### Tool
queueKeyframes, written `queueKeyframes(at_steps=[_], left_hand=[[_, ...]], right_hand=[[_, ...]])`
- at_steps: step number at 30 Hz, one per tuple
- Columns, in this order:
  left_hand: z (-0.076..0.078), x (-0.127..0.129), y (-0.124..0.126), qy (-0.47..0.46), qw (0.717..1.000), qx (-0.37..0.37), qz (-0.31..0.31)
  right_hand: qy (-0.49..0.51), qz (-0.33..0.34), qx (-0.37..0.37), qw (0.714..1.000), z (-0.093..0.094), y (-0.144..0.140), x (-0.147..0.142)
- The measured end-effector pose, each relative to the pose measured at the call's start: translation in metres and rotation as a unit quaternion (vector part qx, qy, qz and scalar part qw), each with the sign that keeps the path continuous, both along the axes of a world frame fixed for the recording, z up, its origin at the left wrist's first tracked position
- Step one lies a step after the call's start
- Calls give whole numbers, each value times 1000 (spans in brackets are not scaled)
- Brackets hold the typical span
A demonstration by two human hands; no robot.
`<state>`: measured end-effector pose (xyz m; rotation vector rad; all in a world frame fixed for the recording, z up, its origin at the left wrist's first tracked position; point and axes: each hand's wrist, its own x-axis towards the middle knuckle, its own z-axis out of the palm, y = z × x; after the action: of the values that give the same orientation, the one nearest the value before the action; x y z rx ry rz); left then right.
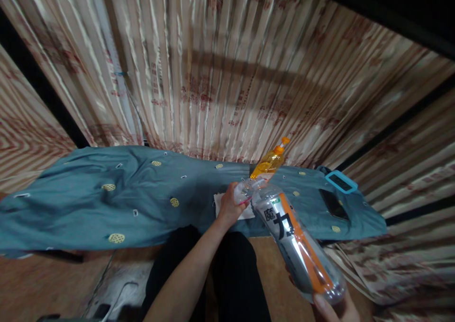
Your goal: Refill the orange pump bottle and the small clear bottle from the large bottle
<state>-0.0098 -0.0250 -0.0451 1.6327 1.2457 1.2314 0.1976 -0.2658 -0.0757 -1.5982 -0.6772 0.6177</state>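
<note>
My right hand (332, 308) grips the base of a large clear plastic bottle (298, 246) with an orange and black label. The bottle is tilted, its mouth pointing up and away towards my left hand. My left hand (228, 207) is closed around a small clear container (245, 191) that meets the big bottle's mouth. Whether anything flows between them cannot be told. Under my left hand lies a white cloth or paper (219, 203). Just behind stands a leaning bottle of orange liquid (270, 162) with an orange cap.
A teal cloth with yellow dots (106, 203) covers a long low surface. At its right end lie a dark phone (333, 203) and a blue-framed device (341, 181). Striped curtains (213, 66) hang behind. My dark-clothed legs (234, 274) are below.
</note>
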Motion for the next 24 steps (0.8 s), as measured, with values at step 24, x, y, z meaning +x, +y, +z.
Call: queueKeyframes(at_steps=[24], left_hand=[[-2,1,4,28,1000,-7,-6]], right_hand=[[5,9,-22,1000,23,2,-14]])
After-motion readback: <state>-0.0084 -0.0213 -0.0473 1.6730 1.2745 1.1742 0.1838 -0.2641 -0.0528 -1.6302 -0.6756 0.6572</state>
